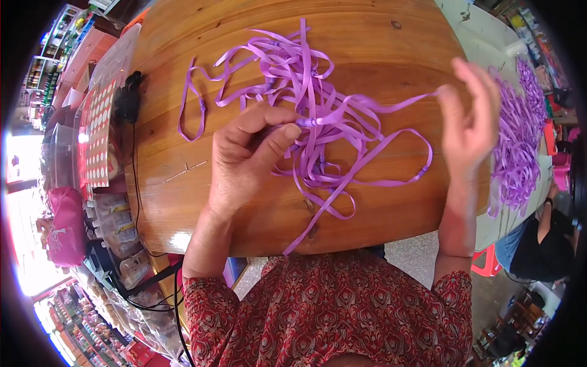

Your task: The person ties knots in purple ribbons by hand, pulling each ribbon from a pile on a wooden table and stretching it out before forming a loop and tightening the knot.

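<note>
A purple ribbon (391, 109) with a small darker purple band is pinched between the thumb and bent forefinger of my left hand (241, 153), above the middle of the table. From there it runs slackly to the right, up to the thumb tip of my right hand (471, 119). My right hand is smeared by motion. Its thumb and fingers stand apart, and no grip on the ribbon shows. Beneath and beyond my left hand lies a loose tangle of purple ribbons (293, 67), several with the same dark bands. One loop (419, 174) stretches toward the right.
The tangle rests on a brown wooden table (391, 211). A pale table (489, 229) on the right bears a large heap of purple ribbons (513, 147), with a person (544, 244) seated near it. At left are a dotted sheet (99, 131), a black cable (136, 183) and a pink bag (66, 226).
</note>
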Demonstrator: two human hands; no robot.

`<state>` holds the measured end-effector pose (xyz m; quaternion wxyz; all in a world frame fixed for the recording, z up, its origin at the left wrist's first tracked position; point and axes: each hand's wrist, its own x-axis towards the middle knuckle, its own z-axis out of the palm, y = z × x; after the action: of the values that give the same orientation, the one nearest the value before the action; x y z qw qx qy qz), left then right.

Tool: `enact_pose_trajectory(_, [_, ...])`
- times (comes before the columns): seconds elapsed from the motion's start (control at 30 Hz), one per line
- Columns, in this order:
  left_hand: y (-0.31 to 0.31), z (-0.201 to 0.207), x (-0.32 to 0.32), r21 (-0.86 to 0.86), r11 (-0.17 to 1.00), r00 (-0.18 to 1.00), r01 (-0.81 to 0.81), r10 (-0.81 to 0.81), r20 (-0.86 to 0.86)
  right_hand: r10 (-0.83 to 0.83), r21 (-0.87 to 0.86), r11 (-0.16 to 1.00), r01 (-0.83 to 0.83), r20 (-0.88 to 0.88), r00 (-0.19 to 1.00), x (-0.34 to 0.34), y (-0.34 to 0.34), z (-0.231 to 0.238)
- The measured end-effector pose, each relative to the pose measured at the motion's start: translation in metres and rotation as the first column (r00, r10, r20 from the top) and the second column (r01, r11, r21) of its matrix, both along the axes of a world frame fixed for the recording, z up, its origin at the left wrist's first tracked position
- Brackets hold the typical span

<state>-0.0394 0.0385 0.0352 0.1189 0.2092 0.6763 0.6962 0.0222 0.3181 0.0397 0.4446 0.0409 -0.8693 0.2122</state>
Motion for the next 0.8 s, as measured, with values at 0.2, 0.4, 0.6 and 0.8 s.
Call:
enact_pose_trajectory(0.2, [0.013, -0.012, 0.005, -0.031, 0.990, 0.980, 0.136, -0.130, 0.151, 0.466, 0.107, 0.868, -0.486, 0.166, 0.869, 0.006, -0.056, -0.005])
enact_pose_trajectory(0.4, [0.026, -0.013, 0.014, -0.022, 0.970, 0.957, 0.240, -0.233, 0.173, 0.520, 0.145, 0.832, -0.536, 0.132, 0.844, 0.003, -0.054, -0.023])
enact_pose_trajectory(0.6, [0.022, -0.012, 0.011, -0.062, 0.951, 0.952, 0.302, -0.298, 0.068, 0.537, 0.083, 0.833, -0.547, 0.117, 0.835, 0.008, -0.058, -0.019])
enact_pose_trajectory(0.8, [0.002, 0.012, -0.006, -0.436, 0.899, 0.869, 0.038, -0.245, -0.429, 0.417, 0.103, 0.894, -0.436, 0.165, 0.894, 0.005, -0.027, -0.004])
